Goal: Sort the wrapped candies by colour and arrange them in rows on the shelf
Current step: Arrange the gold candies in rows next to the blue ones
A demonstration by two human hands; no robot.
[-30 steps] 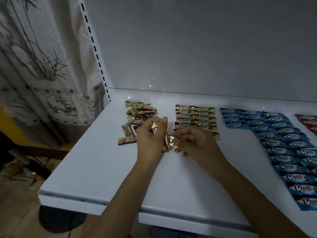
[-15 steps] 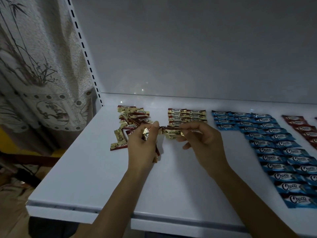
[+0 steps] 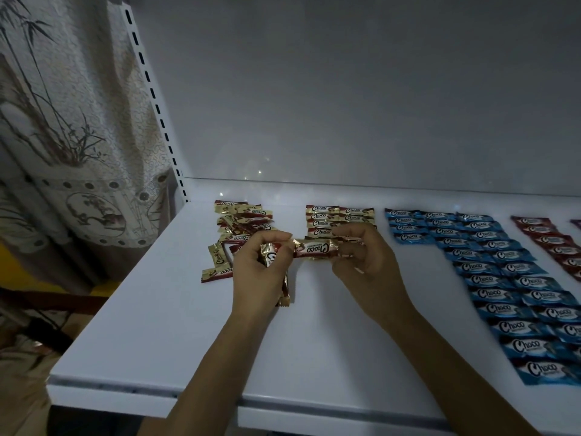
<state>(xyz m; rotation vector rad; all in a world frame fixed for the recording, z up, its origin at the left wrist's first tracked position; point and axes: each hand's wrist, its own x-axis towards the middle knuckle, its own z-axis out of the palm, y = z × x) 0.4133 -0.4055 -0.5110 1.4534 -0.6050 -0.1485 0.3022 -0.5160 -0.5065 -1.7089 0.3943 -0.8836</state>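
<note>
Above the white shelf [image 3: 195, 325], my left hand [image 3: 259, 272] grips a small bunch of gold candies [image 3: 271, 254]. My right hand [image 3: 364, 262] pinches the right end of a single gold candy [image 3: 316, 249], held level between the two hands; its left end touches my left fingertips. A loose pile of gold candies [image 3: 239, 228] lies behind my left hand. Short rows of gold candies [image 3: 323, 217] lie behind my right hand, partly hidden by it. Blue candies [image 3: 490, 262] run in rows to the right, and red ones [image 3: 553, 243] lie beyond them.
A slotted white upright [image 3: 154, 99] stands at the shelf's back left corner, with a patterned curtain [image 3: 63, 136] to its left. A grey back wall [image 3: 345, 89] closes the shelf. The shelf's front edge [image 3: 157, 391] runs below my forearms.
The single gold candy has been drawn out of the bunch and turned level between my hands. Both hands rose slightly towards the gold rows.
</note>
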